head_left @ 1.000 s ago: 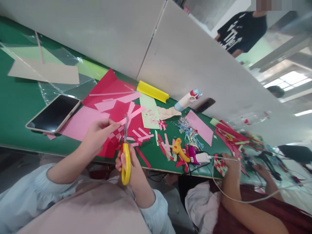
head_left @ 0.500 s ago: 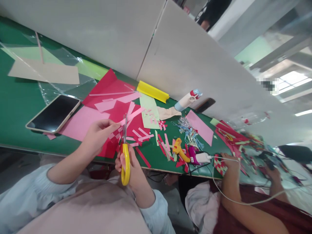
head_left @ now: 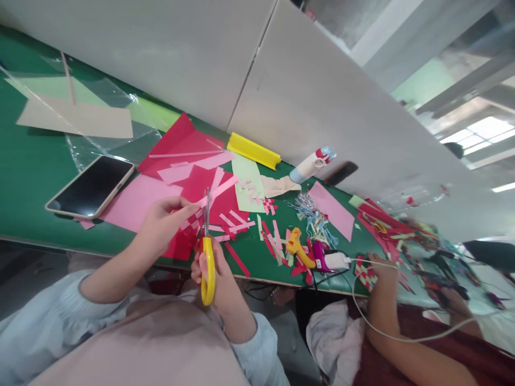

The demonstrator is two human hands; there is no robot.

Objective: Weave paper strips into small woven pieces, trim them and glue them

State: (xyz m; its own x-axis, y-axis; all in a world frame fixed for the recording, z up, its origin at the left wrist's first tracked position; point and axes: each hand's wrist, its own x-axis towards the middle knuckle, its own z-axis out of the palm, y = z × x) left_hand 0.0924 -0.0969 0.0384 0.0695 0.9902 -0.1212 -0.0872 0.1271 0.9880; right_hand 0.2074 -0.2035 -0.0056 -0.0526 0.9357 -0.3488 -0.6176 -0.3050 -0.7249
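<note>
My left hand (head_left: 167, 220) pinches one end of a pink paper strip (head_left: 219, 188) in the head view. Wrapped around the yellow handles of the scissors (head_left: 208, 273) is my right hand (head_left: 219, 268). The blades point away from me and meet the strip just beyond my left fingertips. Under and around the blades lie red paper (head_left: 201, 185), loose pink strips and small pieces. A red and pink woven piece is partly hidden behind the blades. Pale green paper (head_left: 247, 171) with small pink cuttings lies beyond.
A phone (head_left: 92, 186) lies at the left on the green table (head_left: 24, 177). Right of my hands are a yellow glue gun (head_left: 300, 247), a power bank (head_left: 336, 261) with a cable, and a bottle (head_left: 311, 165). Another person's hands work at the far right.
My hands, the scissors and the strip look almost unchanged. The view has shifted slightly. At the far right, the other person's farther hand has moved a little with a dark object.
</note>
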